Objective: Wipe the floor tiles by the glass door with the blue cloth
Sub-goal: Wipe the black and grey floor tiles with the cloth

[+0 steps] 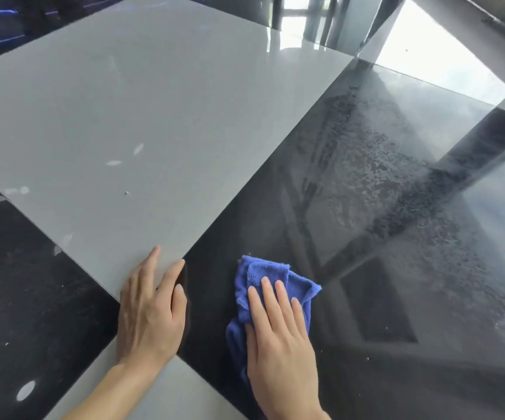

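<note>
**Blue cloth pressed flat on the dark tile**

The crumpled blue microfibre cloth (271,286) lies on the glossy black floor tile (366,268), pinned under the right hand (278,331), fingers flat and together. The left hand (151,310) rests open, palm down, across the seam with the pale grey tile (139,116). A dusty smear lies toward the glass door (445,56); long overlapping strokes with even pressure would likely clear it best.

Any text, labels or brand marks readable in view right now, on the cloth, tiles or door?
None. The blue cloth under the right hand shows no tag, and the grey tile, black tile and glass door carry no print.
</note>
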